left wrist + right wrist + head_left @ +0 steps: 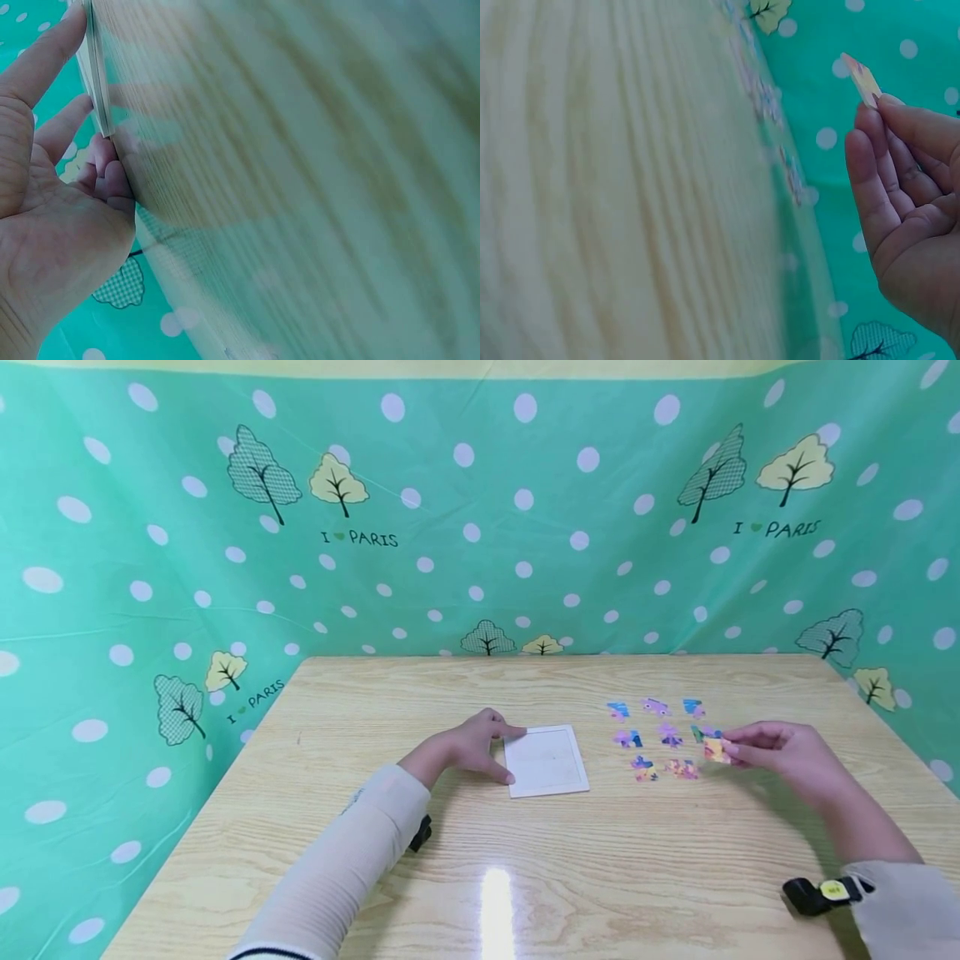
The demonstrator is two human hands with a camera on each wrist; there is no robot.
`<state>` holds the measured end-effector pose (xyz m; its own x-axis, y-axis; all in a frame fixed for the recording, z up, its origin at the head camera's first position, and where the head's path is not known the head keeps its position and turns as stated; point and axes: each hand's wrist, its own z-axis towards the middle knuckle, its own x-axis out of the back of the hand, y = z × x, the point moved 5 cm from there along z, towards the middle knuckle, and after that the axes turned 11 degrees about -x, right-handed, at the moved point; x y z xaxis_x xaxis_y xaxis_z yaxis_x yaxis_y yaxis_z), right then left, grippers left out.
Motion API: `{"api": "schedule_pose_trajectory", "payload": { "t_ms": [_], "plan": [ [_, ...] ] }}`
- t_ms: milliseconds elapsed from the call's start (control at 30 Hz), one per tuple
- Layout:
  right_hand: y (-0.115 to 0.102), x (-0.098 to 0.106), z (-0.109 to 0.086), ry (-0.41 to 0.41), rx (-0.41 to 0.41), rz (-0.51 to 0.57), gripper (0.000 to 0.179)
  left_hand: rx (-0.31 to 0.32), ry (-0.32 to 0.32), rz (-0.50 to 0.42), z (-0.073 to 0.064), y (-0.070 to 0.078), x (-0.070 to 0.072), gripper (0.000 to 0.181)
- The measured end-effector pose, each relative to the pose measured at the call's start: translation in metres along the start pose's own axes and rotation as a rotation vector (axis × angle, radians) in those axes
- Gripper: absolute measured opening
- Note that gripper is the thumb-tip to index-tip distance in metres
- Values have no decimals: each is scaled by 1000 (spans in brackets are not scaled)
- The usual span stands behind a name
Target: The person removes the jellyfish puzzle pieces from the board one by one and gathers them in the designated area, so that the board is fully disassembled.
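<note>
A square white puzzle tray (546, 762) with a raised border lies flat on the table. My left hand (478, 745) is at its left side, thumb and forefinger spread along that edge. In the left wrist view, the left hand's thumb and forefinger reach the tray's edge (97, 67) fairly straight, while the other fingers bend beneath. My right hand (783, 756) pinches a yellow and pink puzzle piece (716, 750) between thumb and fingertips. The right wrist view has that piece (862, 81) tilted above the tabletop. Several loose puzzle pieces (670, 735) lie left of this hand.
The loose pieces sit in rough rows right of the tray, purple, blue and orange in colour. Under everything is a pale wood-grain table (600, 868). A green dotted curtain (480, 552) hangs behind the table's far edge and along its sides.
</note>
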<state>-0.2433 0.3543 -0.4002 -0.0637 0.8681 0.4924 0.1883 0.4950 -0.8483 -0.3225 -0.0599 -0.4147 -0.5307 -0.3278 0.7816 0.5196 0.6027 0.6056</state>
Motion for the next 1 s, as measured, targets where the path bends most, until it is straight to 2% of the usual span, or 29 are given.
{"api": "schedule_pose_trajectory", "payload": {
  "t_ms": [167, 400, 700, 1000],
  "plan": [
    [10, 3, 5, -28, -7, 12, 32, 6, -1, 3, 0, -1, 0, 82],
    [17, 3, 12, -83, -68, -1, 37, 6, -4, 7, 0, -1, -1, 82],
    [21, 0, 17, -97, -131, -122, 34, 2, -3, 8, 0, -1, -1, 82],
    [23, 1, 18, -7, -60, -351, 33, 10, -5, 10, 0, 0, -1, 81]
  ]
}}
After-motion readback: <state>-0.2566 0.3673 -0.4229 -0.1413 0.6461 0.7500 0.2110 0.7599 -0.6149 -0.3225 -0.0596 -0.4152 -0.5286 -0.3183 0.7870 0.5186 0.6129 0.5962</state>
